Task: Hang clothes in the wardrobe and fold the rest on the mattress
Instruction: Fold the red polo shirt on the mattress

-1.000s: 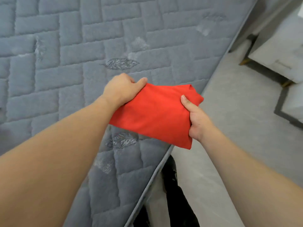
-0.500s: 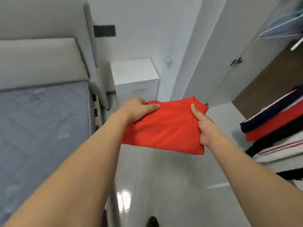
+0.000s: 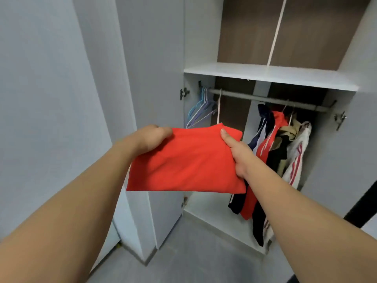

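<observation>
A folded red garment point(image 3: 187, 162) is held flat in the air in front of the open wardrobe point(image 3: 271, 75). My left hand point(image 3: 150, 137) grips its far left corner, fingers curled over the edge. My right hand point(image 3: 236, 152) pinches its right edge, thumb on top. Behind it a grey rail point(image 3: 265, 99) carries several hung clothes point(image 3: 273, 152) at the right: navy, red, black, khaki, and white with red stripes. Empty hangers point(image 3: 201, 107) bunch at the rail's left end.
A white shelf spans the wardrobe above the rail. The left wardrobe door point(image 3: 159, 78) stands open toward me, and a white wall point(image 3: 40, 99) fills the left. Grey floor point(image 3: 193, 260) lies below. A dark strip point(image 3: 365, 203) crosses the right edge.
The view has swung from the mattress, past the bedside cabinet, to the open wardrobe. Both hands keep the same hold on the folded red garment.
</observation>
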Action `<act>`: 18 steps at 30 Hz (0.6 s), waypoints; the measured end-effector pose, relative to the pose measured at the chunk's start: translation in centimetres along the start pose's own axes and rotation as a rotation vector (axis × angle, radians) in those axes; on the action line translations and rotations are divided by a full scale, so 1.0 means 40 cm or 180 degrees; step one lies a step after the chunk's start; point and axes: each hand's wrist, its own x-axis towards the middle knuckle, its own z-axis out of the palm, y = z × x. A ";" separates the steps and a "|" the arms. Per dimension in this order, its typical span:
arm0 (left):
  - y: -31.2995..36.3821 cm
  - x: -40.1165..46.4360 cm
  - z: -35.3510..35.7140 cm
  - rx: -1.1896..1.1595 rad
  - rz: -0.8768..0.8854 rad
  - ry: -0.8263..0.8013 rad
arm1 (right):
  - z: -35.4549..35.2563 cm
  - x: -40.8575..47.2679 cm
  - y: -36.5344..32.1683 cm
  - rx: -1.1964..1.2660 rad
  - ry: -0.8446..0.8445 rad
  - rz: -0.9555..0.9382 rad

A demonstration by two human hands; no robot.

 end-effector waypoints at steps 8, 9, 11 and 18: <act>0.291 0.415 -0.106 0.0287 0.0772 0.0205 | -0.036 0.252 -0.380 -0.0089 0.0542 -0.0704; 0.321 0.467 -0.113 0.0294 0.0796 0.0249 | -0.042 0.288 -0.420 -0.0124 0.0580 -0.0750; 0.370 0.571 -0.126 0.0170 0.0818 0.0357 | -0.048 0.368 -0.494 -0.0129 0.0657 -0.0847; 0.465 0.938 -0.210 0.0229 0.0994 0.0734 | 0.024 0.705 -0.714 -0.0405 0.0921 -0.1103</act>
